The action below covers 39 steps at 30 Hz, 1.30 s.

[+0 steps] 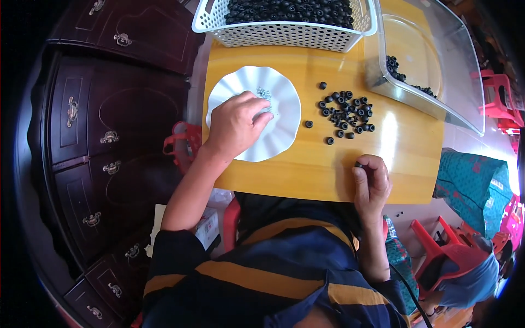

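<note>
My left hand (238,121) is over a white wavy-edged plate (229,85), its fingers curled and its thumb drawn toward them. Beside its fingertips lies a small heap of tiny silvery pieces (263,94); whether any sit between the fingers is too small to tell. At the table's front right, my right hand (373,183) pinches a small black knob-like part (359,164) between thumb and forefinger. Similar black parts (350,112), round with a hole in the end, lie loosely scattered on the yellow wooden table (306,175) between the plate and the right side.
A white perforated basket (290,37) full of black parts stands at the back. To its right, a clear plastic bin (410,93) holds several more. Dark drawers (131,98) line the left; red stools (443,246) and a teal bag (473,186) are at right.
</note>
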Tool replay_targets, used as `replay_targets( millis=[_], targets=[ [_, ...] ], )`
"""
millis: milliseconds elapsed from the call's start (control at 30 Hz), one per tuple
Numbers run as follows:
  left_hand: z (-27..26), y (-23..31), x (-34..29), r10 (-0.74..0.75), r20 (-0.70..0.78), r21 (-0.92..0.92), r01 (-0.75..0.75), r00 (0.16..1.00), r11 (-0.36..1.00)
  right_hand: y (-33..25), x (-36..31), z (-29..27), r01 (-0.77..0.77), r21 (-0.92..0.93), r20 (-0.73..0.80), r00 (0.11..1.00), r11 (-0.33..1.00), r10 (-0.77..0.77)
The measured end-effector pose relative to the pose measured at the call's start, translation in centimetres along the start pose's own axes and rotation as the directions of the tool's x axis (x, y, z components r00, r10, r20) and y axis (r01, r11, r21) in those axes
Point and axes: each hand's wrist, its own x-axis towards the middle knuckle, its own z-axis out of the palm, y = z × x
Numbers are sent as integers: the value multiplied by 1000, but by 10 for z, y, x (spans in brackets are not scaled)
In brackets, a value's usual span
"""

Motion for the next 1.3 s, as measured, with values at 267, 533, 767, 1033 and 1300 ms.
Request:
replay_targets(
  millis=[267,533,767,1033,1300],
  targets=[
    [4,13,3,1,52,63,-4,999,998,1,-6,-4,-251,526,16,958,813,285],
    [-10,78,-8,-114,154,-489,176,981,854,17,-10,-17,-337,765,167,927,549,336],
    [23,135,-8,36,124,-670,56,992,740,13,-12,-24,-489,867,450,850,95,272],
    [47,162,-6,109,19,-643,-71,994,762,14,-13,-23,-482,874,480,833,-65,275],
    [56,172,-12,75,19,-644,-45,997,764,16,-10,-31,-488,868,496,841,-93,216]
  ],
)
